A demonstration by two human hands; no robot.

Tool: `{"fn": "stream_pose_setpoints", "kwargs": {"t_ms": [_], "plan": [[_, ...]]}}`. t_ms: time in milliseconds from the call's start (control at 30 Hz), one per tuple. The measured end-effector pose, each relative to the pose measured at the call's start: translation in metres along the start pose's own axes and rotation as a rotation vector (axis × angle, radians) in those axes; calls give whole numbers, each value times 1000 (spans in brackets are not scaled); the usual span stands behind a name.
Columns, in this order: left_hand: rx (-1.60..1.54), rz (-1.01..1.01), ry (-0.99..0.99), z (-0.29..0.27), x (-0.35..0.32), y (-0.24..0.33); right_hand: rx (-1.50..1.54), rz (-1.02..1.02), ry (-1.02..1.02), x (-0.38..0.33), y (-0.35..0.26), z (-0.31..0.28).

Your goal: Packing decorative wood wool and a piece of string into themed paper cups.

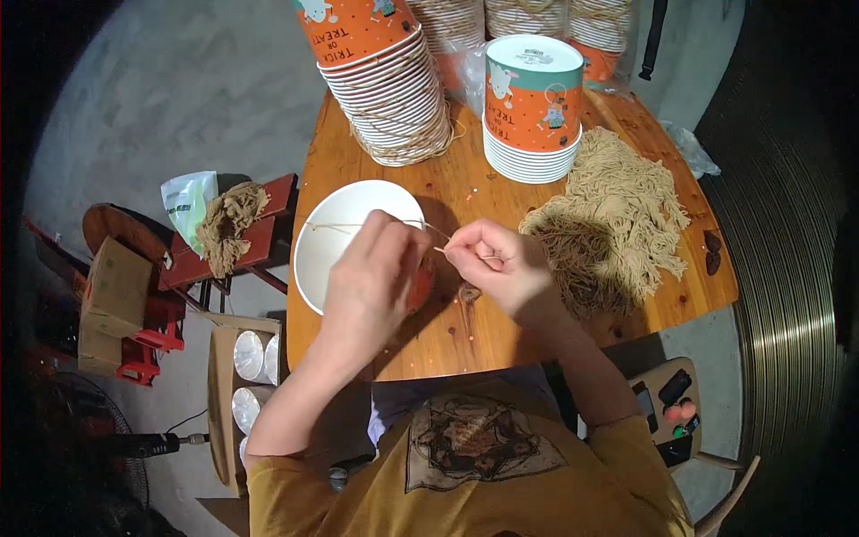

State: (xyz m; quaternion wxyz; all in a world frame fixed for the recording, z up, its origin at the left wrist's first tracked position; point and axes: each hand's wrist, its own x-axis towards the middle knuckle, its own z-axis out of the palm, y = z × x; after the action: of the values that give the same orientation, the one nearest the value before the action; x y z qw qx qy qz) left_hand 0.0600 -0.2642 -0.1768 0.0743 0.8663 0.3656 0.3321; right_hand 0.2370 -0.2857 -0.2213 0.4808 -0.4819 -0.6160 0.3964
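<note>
Beige cord (333,225) is stretched across the white-lined bucket (327,268) on the tabletop (474,351) and pinched between the right hand's (490,255) closed thumb and finger. The bucket is partly blocked by the curled left hand (380,264), whose grip cannot be told. A tall stack (394,107) and a shorter stack (532,121) are set behind, both printed with upside-down lettering; tan strings (626,192) are heaped rightward.

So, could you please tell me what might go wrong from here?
The thin cord could slip, since the right hand seems to pinch it only with its fingertips. Loose strands in the cord pile, close beside that hand, might snag or tangle. The tall stack of paper tubs stands just beyond the open white tub at the left hand, so a knock could topple it.
</note>
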Motion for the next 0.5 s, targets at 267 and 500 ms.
{"fn": "stream_pose_setpoints", "kwargs": {"t_ms": [267, 500], "plan": [[-309, -476, -234, -22, -15, -18, 9, -244, 61, -5, 19, 23], [-400, -541, -352, -20, -17, -20, -8, -254, 62, -4, 24, 33]]}}
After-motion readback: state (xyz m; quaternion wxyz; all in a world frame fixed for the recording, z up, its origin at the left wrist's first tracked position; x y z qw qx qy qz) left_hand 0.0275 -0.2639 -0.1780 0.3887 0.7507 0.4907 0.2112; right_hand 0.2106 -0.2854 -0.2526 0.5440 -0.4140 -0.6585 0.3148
